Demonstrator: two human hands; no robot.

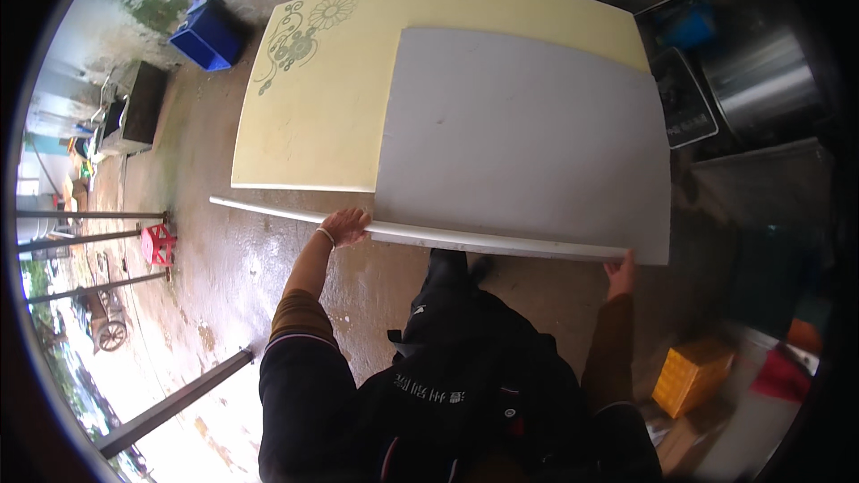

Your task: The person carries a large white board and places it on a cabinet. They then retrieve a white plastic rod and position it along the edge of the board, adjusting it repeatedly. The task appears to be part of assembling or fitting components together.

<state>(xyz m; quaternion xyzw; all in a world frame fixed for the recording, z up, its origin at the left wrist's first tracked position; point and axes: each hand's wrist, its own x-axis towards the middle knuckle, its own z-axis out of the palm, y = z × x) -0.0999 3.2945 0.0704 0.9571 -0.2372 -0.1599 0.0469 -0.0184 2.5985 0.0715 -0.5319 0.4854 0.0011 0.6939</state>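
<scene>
**Grey board laid over the yellow table, both hands on its near edge**

We have the large flat grey rectangular board (523, 139) lying across the right part of the pale yellow flower-patterned surface (313, 107), its near edge overhanging the surface's front edge. Our left hand (344, 225) curls over that edge near the board's left corner; our right hand (620, 273) pinches it by the right corner. The board sits skewed, not squared to the surface. Around us: a blue plastic crate (208, 34) beyond the far-left corner, a red stool (157, 243), a yellow crate (691, 376) and a steel drum (761, 80) crowding the right side.
</scene>
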